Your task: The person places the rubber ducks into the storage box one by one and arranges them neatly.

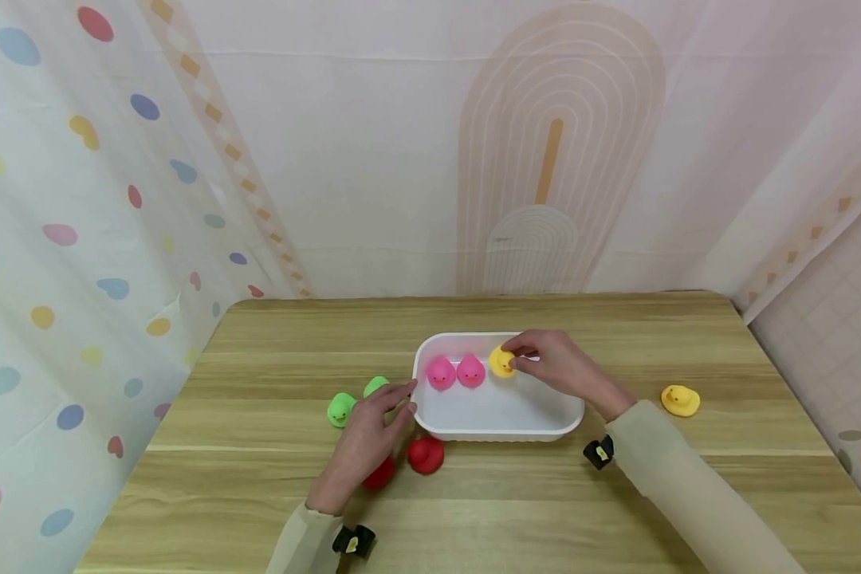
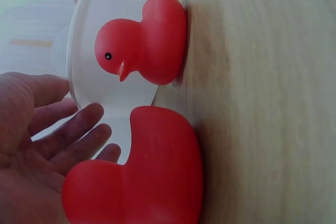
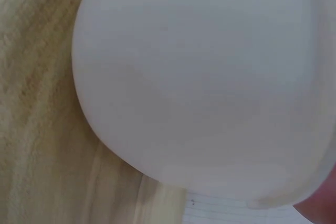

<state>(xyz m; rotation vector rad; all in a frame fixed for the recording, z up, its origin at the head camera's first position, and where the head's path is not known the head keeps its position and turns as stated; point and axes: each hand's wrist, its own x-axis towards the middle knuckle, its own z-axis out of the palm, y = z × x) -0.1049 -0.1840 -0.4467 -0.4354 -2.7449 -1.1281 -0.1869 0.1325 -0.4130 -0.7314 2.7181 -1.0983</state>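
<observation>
A white plastic tub (image 1: 498, 414) stands on the wooden table. Inside it, toward the back left, two pink toy ducks (image 1: 441, 373) (image 1: 470, 371) sit side by side. My right hand (image 1: 558, 365) reaches over the tub's back edge and pinches a yellow toy duck (image 1: 501, 363) between thumb and fingers, just right of the pink pair. At the tub's left end, my left hand (image 1: 373, 426) has its fingertips at the rim, fingers loosely extended. Two red toy ducks (image 2: 160, 40) (image 2: 163, 166) lie below and beside that hand. The right wrist view shows mostly the tub's outer wall (image 3: 194, 87).
Two green toy ducks (image 1: 341, 409) (image 1: 376, 384) are left of the tub, one partly behind the left hand. Another yellow toy duck (image 1: 680, 400) lies on the table (image 1: 732, 470) to the right. A patterned curtain (image 1: 373, 159) hangs behind the table's back edge.
</observation>
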